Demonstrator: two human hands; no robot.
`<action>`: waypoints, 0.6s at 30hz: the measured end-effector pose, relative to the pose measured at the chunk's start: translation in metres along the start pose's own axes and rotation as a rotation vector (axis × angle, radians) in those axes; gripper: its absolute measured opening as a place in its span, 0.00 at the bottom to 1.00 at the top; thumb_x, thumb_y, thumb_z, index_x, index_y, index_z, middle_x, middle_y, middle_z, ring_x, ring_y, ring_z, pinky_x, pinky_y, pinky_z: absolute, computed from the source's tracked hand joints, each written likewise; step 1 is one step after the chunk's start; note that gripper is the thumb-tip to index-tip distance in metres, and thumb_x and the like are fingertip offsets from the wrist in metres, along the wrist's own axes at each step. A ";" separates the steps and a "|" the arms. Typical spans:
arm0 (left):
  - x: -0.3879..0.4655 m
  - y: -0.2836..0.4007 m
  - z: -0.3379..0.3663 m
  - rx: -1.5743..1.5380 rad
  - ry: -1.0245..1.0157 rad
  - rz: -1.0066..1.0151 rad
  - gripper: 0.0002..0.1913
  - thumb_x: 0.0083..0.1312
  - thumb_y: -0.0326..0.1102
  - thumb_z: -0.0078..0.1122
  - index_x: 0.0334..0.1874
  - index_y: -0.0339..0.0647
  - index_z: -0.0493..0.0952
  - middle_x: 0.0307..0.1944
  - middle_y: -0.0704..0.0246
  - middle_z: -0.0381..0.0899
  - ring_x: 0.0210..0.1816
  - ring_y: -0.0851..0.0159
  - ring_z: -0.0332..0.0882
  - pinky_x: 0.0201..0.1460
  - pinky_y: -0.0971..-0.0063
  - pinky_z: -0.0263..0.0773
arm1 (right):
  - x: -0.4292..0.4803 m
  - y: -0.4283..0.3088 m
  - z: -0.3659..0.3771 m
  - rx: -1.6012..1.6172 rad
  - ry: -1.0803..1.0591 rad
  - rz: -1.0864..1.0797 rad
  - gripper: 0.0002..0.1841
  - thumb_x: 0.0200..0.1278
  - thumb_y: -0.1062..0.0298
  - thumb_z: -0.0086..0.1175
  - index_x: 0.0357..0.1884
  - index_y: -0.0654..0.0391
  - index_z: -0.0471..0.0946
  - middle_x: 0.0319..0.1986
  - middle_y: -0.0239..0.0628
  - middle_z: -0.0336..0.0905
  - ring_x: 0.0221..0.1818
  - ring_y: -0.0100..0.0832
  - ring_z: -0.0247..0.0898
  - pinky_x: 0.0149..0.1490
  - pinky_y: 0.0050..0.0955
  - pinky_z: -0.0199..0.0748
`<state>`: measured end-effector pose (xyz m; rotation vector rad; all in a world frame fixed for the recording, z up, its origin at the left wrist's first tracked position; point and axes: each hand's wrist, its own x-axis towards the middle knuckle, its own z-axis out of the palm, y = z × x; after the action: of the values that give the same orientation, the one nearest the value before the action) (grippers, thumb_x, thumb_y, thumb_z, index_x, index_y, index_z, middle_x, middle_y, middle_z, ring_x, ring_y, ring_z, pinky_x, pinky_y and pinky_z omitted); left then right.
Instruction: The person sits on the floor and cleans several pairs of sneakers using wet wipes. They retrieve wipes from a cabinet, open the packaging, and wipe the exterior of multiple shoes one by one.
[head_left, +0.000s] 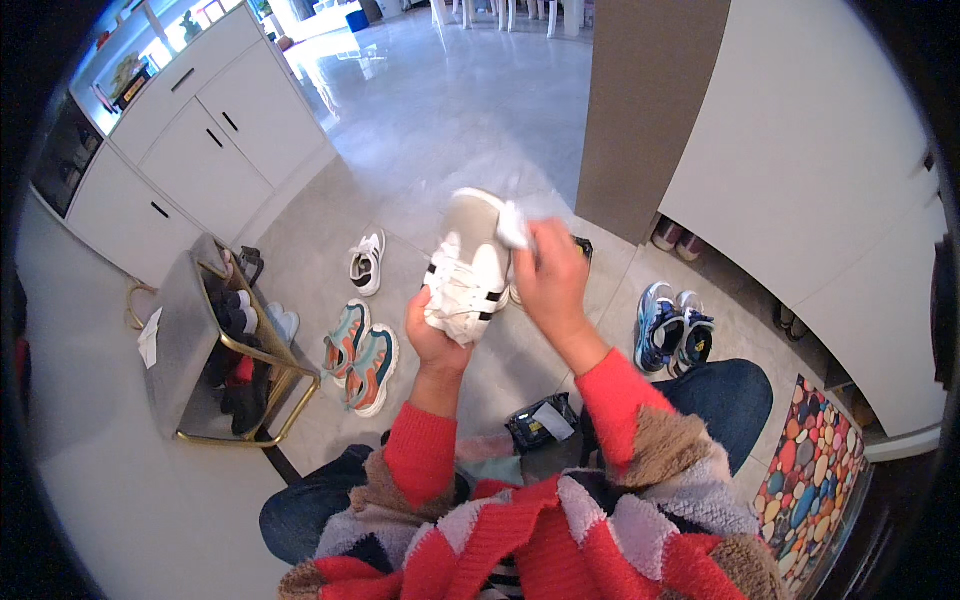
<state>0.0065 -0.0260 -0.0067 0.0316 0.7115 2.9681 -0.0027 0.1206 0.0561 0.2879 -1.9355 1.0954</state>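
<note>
My left hand (439, 341) grips a white sneaker (480, 259) around its heel end, lifted above the tiled floor. The shoe has a grey toe cap, white laces and black side stripes, with its toe pointing away from me. A crumpled white wipe or cloth (513, 226) is pinched in my right hand (555, 274), pressed to the side of the toe. A similar white sneaker (367, 264) stands on the floor to the left. Between my knees lies a black soft pack (541, 424) with a white piece on top. My right hand partly hides a small dark object behind it.
Teal-and-orange sneakers (371, 371) stand at left, blue sneakers (660, 330) at right. A grey bench with gold-framed shoe shelves (247, 349) is beside my left knee. White cabinets (810, 150) flank both sides. A pebble-patterned mat (810, 480) lies at lower right.
</note>
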 end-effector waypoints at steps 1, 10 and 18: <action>-0.002 -0.002 0.000 0.044 0.018 -0.016 0.30 0.66 0.44 0.36 0.67 0.32 0.61 0.63 0.57 0.69 0.62 0.52 0.69 0.67 0.59 0.61 | 0.012 0.007 0.002 -0.016 0.002 -0.026 0.08 0.51 0.77 0.55 0.36 0.60 0.75 0.28 0.44 0.73 0.30 0.46 0.72 0.35 0.36 0.71; 0.005 0.006 -0.005 -0.058 -0.033 0.011 0.31 0.66 0.45 0.38 0.67 0.31 0.61 0.63 0.57 0.69 0.63 0.53 0.68 0.68 0.60 0.61 | -0.014 -0.013 -0.001 0.054 0.004 0.041 0.07 0.52 0.76 0.55 0.35 0.60 0.76 0.28 0.43 0.72 0.29 0.46 0.72 0.33 0.35 0.71; 0.002 0.001 -0.003 -0.015 -0.021 0.022 0.30 0.65 0.44 0.39 0.66 0.31 0.63 0.61 0.57 0.70 0.62 0.52 0.69 0.67 0.60 0.62 | 0.012 -0.005 -0.004 -0.051 -0.099 -0.012 0.09 0.51 0.77 0.54 0.37 0.60 0.74 0.31 0.46 0.73 0.34 0.51 0.73 0.35 0.43 0.71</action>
<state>0.0043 -0.0277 -0.0091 0.0703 0.6905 2.9890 -0.0048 0.1238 0.0693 0.3308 -2.0438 1.0403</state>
